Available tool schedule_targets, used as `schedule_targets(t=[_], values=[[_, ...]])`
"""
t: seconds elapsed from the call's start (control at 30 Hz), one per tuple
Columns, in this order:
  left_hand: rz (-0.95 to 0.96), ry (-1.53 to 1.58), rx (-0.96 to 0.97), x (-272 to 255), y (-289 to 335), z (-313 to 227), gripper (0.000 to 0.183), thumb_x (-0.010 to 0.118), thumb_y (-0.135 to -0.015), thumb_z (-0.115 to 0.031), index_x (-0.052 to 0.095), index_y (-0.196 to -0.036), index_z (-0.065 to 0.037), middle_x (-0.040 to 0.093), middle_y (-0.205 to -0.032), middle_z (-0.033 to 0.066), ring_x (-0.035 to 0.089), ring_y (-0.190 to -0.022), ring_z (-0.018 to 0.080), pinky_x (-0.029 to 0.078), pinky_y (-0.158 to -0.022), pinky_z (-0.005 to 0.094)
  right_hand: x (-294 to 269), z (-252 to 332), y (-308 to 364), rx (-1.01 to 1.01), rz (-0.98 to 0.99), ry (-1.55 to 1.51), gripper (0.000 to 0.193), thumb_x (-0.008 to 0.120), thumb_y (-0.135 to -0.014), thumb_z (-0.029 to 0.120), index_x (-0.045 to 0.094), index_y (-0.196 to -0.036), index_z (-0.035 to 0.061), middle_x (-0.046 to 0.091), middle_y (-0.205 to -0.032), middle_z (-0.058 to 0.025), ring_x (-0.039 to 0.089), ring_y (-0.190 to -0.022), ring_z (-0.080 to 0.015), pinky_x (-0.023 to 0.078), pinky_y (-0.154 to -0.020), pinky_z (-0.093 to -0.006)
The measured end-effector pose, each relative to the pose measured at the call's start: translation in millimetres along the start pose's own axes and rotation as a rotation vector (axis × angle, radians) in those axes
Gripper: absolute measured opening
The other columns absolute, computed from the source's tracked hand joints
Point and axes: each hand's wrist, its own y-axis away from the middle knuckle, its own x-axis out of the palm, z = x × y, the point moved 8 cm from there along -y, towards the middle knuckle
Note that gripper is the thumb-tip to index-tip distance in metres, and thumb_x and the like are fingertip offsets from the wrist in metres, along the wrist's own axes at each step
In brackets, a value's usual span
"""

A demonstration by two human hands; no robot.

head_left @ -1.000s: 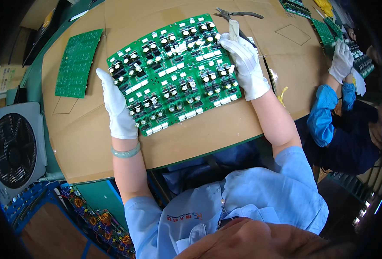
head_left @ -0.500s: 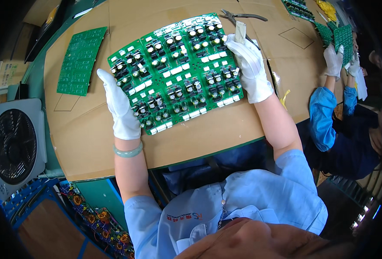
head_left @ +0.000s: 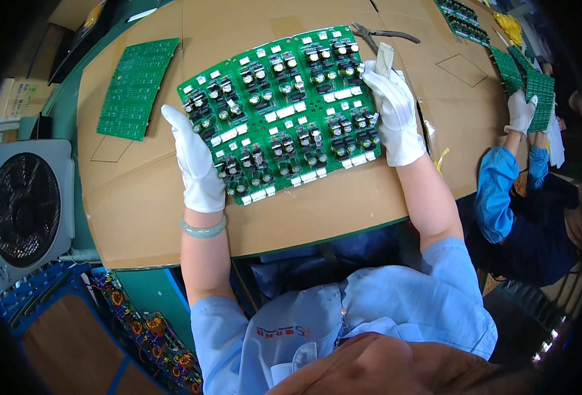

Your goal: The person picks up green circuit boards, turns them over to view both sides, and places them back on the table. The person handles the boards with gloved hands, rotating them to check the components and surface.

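Observation:
A large green circuit board [head_left: 284, 118], crowded with black and silver round-topped parts and white connectors, is held component side up above the cardboard. My left hand [head_left: 197, 164], in a white glove, grips its left edge, with the fingers lying along the rim. At the right edge my gloved right hand [head_left: 396, 125] holds the board too. A pale flat strip-shaped tool [head_left: 384, 60] sticks up from between the fingers of that hand. Just beyond it lie dark-handled cutting pliers [head_left: 386, 34]. The undersides of the board and the fingertips beneath it are hidden.
Another green board [head_left: 137, 89] lies at the left on the cardboard-covered table [head_left: 317, 220]. A box fan [head_left: 24, 207] stands left of the table, above boards with copper coils [head_left: 153, 326]. At the right a co-worker's gloved hands [head_left: 521, 112] hold green boards [head_left: 540, 99].
The whole view has shifted slightly, so table and board sit further right. The board's tilt has changed a little: the bright glare along its far edge is gone. Both hands keep their grip.

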Motion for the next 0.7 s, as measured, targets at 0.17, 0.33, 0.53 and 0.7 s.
schedule_targets(t=[0.17,0.33,0.53,0.7], values=[[-0.006,0.027,0.010,-2,-2,1,0.063,0.024,-0.096,-0.055,0.048,-0.122,-0.002,0.060,-0.112,0.0087,0.063,-0.094,0.0176,0.053,-0.081,0.0312,2,-10,-1,0.170,-0.003,-0.122,0.022,0.056,-0.081,-0.001,0.062,-0.103,-0.0010,0.061,-0.108,-0.0163,0.061,-0.098,-0.0281,0.050,-0.085,-0.0337],[-0.008,0.042,0.005,-3,-1,3,0.066,0.025,-0.096,-0.056,0.049,-0.122,0.000,0.061,-0.110,0.0090,0.062,-0.093,0.0180,0.052,-0.082,0.0316,3,-17,0,0.442,-0.038,-0.382,0.021,0.047,-0.092,0.008,0.061,-0.101,-0.0041,0.061,-0.108,-0.0147,0.059,-0.099,-0.0216,0.046,-0.086,-0.0287],[0.068,0.034,0.008,3,3,-1,0.069,0.021,-0.095,-0.058,0.047,-0.124,-0.001,0.059,-0.114,0.0094,0.061,-0.099,0.0189,0.052,-0.084,0.0323,4,-17,0,0.474,-0.087,-0.555,0.021,0.052,-0.090,0.012,0.061,-0.100,-0.0038,0.062,-0.102,-0.0114,0.058,-0.093,-0.0173,0.046,-0.082,-0.0279],[0.114,0.012,0.041,7,5,-3,0.069,0.019,-0.095,-0.057,0.046,-0.126,-0.002,0.058,-0.115,0.0098,0.060,-0.100,0.0188,0.051,-0.086,0.0327,4,-44,11,0.477,-0.098,-0.446,0.017,0.050,-0.090,0.007,0.063,-0.096,-0.0033,0.061,-0.107,-0.0160,0.059,-0.095,-0.0238,0.047,-0.082,-0.0308]])
